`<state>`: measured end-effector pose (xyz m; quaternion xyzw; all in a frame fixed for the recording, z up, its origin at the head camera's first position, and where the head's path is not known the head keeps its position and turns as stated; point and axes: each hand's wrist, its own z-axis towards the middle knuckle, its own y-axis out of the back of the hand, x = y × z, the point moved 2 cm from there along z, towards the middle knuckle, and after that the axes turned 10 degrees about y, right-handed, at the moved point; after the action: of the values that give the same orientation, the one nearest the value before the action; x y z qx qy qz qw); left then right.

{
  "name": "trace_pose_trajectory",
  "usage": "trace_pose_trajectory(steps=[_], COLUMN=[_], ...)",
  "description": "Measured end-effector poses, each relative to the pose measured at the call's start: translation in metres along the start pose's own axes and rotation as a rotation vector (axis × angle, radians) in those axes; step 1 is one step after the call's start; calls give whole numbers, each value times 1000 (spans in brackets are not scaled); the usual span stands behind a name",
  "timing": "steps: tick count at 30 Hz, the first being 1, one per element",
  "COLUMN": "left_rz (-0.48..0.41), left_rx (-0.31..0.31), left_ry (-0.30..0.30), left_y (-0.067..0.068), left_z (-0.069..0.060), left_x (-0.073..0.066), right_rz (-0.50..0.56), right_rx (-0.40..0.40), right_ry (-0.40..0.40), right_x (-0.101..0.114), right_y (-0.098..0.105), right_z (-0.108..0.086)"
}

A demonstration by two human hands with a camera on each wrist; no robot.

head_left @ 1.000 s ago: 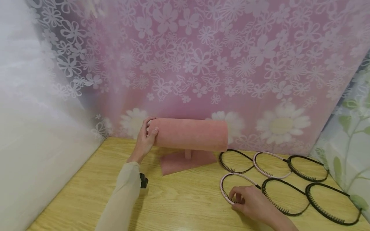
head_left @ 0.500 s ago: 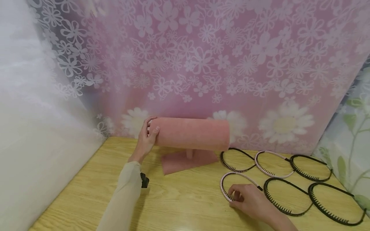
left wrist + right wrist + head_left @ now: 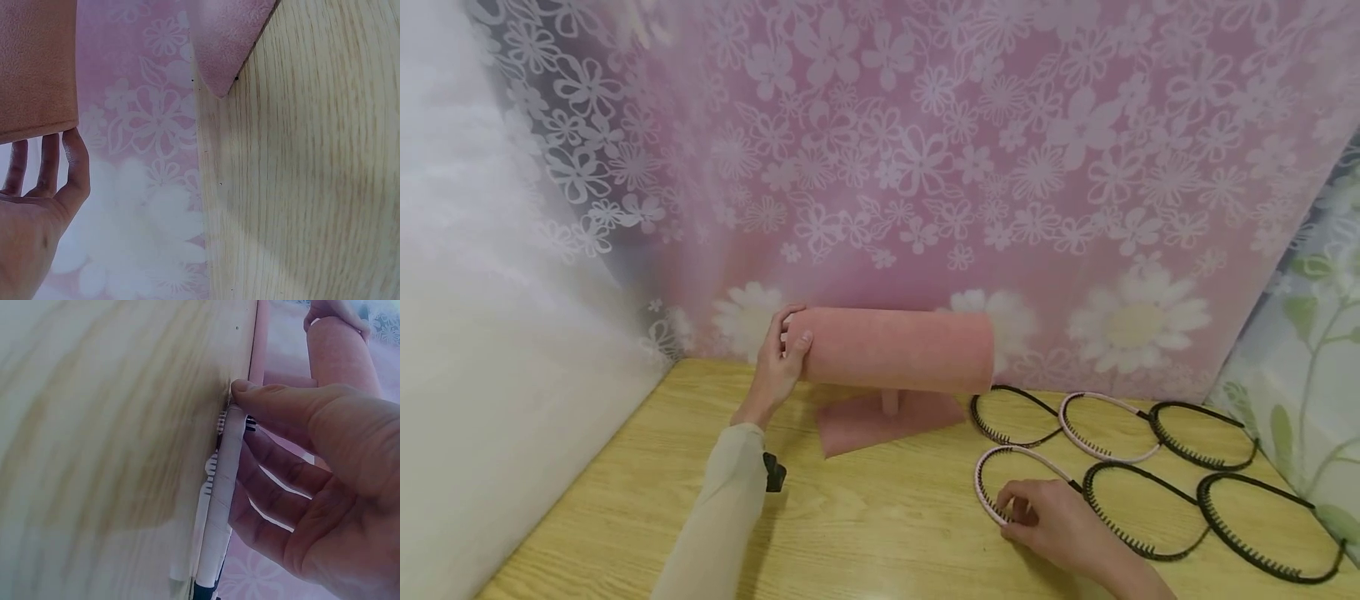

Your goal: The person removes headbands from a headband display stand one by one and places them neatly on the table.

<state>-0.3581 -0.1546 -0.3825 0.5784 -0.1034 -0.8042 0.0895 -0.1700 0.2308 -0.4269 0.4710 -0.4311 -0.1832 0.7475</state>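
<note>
A pink plush roll on a flat-based stand (image 3: 895,348) stands toward the back of the table. My left hand (image 3: 777,367) grips the roll's left end, thumb in front; in the left wrist view the fingers (image 3: 74,165) bend over its end edge. To the right, my right hand (image 3: 1060,525) is at a pale pink toothed headband (image 3: 987,500) lying on the wood. Seen from the right wrist, the thumb (image 3: 269,400) and curled fingers pinch the wrapped band (image 3: 224,475) from both sides. Part of that headband is hidden behind the hand.
More toothed headbands lie in two rows at the right: a black one (image 3: 1138,550), another black one (image 3: 1262,560), and a pink one (image 3: 1097,452) behind. Flowered pink cloth (image 3: 880,167) backs the wood-grain table (image 3: 850,533); a white sheet (image 3: 512,333) borders the left.
</note>
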Motion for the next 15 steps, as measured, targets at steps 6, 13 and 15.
trace_pose_trajectory(steps=[6, 13, 15], left_rz=[10, 56, 86], left_rx=[-4, 11, 16], left_ry=[16, 27, 32], left_y=[3, 7, 9], left_z=[-1, -7, -9], left_x=[0, -4, -5], right_rz=[46, 82, 63], right_rx=[-25, -51, -74], right_ry=[-7, -58, -70], right_x=[0, -4, -5], right_y=[1, 17, 22], right_z=[-2, -12, -15])
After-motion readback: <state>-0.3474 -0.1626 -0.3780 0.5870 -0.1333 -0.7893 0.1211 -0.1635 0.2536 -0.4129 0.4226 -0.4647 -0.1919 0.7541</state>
